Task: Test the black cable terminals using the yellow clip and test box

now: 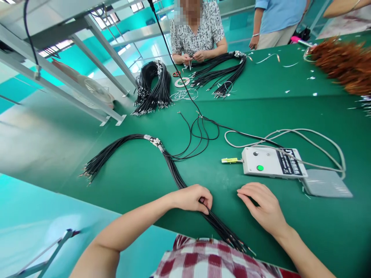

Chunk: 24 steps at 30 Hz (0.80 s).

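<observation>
- Gripped in the left hand (pixel 194 199) at a green table (pixel 333 220): the near stretch of a long bundle of black cables (pixel 174 172), with fingers curled down around it and thumb pressed close.
- Seen to the right, over the tabletop and apart from the bundle: the right hand (pixel 262 206), loosely half open, with fingers bent together, thumb near their tips and nothing visible in its grasp.
- Laid across the table in a long curve, from coppery wire ends at left, through the left hand, to more bare ends just in front of a red-and-white checked shirt (pixel 199 258).
- Bound at the bend with clear and whitish wrapping (pixel 155 141).
- Spread just beside that wrapping: thin black leads (pixel 190 135), joined farther back to a black cord (pixel 164 38) hung from above.
- Placed beyond the right hand: a whitish box (pixel 271 166) with a green button (pixel 260 168), a yellow piece (pixel 230 160) jutting from its left end, and a flat grey plate (pixel 327 183) at its right end.
- Pictured across the table: a co-worker in a patterned shirt (pixel 199 34), with both hands together at thin white strands.
- Lying near the co-worker: a second cable bundle (pixel 232 73), red-handled scissors (pixel 176 73), a white ring (pixel 182 82) and a looped cable bundle (pixel 152 88).
- At far right: a feathery reddish-brown bunch (pixel 342 63).
</observation>
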{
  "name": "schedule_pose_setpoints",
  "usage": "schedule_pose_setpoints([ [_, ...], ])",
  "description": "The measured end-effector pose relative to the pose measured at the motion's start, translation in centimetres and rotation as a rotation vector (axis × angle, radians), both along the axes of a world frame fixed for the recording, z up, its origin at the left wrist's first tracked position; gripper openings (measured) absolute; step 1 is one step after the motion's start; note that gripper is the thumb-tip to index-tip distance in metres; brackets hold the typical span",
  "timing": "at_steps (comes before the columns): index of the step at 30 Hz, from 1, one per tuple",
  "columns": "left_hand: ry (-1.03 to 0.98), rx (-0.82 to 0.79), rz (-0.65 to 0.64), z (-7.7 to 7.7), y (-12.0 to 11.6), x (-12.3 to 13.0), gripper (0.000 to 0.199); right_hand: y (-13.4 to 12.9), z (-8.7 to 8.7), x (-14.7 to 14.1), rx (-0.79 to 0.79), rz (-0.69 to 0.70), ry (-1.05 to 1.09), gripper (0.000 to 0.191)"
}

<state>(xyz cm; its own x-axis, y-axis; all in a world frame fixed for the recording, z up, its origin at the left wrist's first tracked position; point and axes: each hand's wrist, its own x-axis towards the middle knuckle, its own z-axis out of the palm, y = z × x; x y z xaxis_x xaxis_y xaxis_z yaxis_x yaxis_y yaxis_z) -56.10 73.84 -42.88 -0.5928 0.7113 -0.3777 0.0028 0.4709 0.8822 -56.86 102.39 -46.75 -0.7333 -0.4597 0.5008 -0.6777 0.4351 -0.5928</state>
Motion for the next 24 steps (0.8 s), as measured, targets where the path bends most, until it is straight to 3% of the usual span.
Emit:
schedule_pose_setpoints([
  [5,-0.059,0.061,0.145,-0.1,0.2,0.1,0.010,0.0,0.1,-0.1,-0.002,-0.002,-0.035,0.018],
  [11,-0.016,0.063,0.352,1.6,1.2,0.0,0.011,-0.2,0.8,0.0,-0.097,-0.046,-0.235,0.012],
  [16,0.167,-0.025,0.190,4.0,5.7,0.0,0.011,-0.7,1.0,0.1,-0.108,-0.056,-0.338,0.009],
  [21,0.301,0.090,-0.030,5.4,10.3,-0.3,0.013,-0.1,1.0,0.2,-0.122,-0.021,-0.345,0.010],
  [24,0.212,0.164,0.108,4.6,10.6,-0.4,0.016,0.3,1.4,0.4,-0.161,-0.073,-0.440,0.011],
])
